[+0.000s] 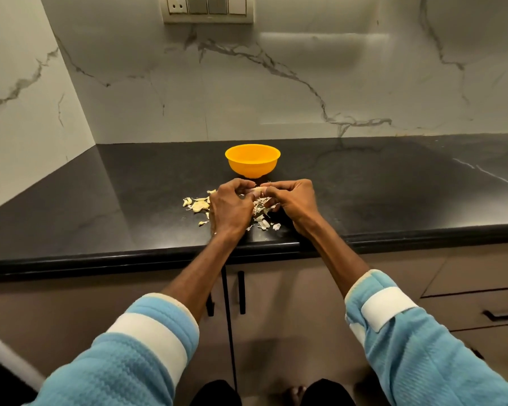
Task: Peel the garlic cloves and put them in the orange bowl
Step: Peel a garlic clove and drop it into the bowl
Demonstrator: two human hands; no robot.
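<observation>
Centrally, left hand (230,205) and right hand (294,202), fingers pinching one garlic clove (257,191), orange bowl (252,164) just behind, contents unseen.

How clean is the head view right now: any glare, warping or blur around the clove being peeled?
Head view: dim, even light; a pale glare bar on the backsplash, far from the work; the wide lens bows the countertop edge; the garlic clove, pinched between left hand and right hand, is small, soft and half hidden by them; the orange bowl reads clearly.
</observation>
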